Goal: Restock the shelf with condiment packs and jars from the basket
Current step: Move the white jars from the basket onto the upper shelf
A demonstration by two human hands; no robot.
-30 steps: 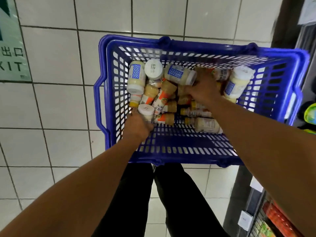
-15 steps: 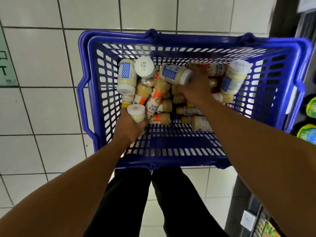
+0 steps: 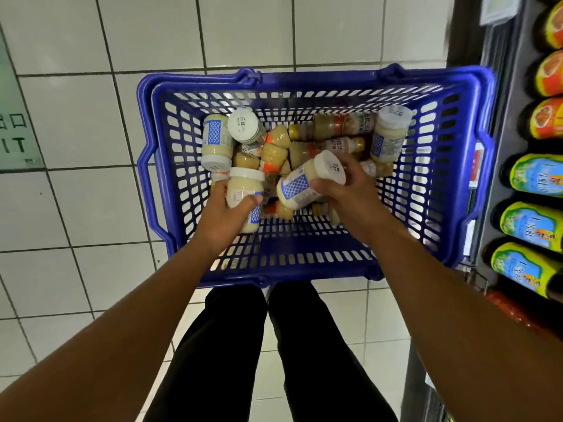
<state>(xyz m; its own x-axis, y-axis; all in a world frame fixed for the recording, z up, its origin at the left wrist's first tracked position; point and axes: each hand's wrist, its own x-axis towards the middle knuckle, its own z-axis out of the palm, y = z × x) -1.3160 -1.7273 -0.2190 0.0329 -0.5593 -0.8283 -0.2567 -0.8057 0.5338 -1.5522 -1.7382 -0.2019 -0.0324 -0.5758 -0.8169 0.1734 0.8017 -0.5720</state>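
A blue plastic basket stands on the tiled floor in front of my legs. Several white-lidded jars of pale sauce and small orange-labelled bottles lie jumbled inside it. My left hand grips one pale jar at the basket's near left, lid pointing away from me. My right hand holds a second jar with a blue diamond label, tilted, just above the pile. More jars and bottles lie further back.
Shelves on the right carry rows of dark bottles with green and orange labels. A shelf edge with price tags runs beside the basket. White floor tiles spread to the left, with a green exit sign at the left border.
My right hand pulled back from the far side of the pile with a blue-labelled jar lifted in it. My left hand raised its jar slightly. The view shifted toward the shelves.
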